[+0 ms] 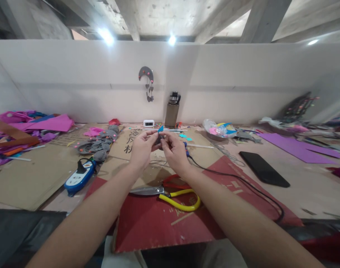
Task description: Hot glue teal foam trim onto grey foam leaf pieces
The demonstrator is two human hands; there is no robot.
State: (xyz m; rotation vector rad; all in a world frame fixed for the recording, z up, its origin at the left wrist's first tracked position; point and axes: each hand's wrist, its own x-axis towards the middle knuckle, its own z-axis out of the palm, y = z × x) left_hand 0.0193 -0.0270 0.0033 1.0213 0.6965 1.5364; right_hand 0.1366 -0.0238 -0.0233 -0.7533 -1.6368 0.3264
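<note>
Both hands meet over the cardboard in the middle of the table. My left hand (pixel 144 148) pinches a small dark grey piece with its thumb and fingers. My right hand (pixel 174 149) grips the same piece from the other side. A blue pointed bit (pixel 160 128) sticks up from between the fingertips; the rest is mostly hidden by them. Below the hands, scissors (pixel 182 201) with red and yellow handles lie on a red cardboard sheet (pixel 158 223), partly behind my right wrist. Bright blue scraps (pixel 186 137) lie just beyond my right hand.
A power strip (pixel 79 176) and grey felt pieces (pixel 98 143) lie left. Purple felt (pixel 295 147) and a black phone (pixel 263 168) are right. At the back stand a bottle (pixel 172 111), a small white clock (pixel 149 123) and a bowl (pixel 218 136). A black cable (pixel 237 175) crosses the cardboard.
</note>
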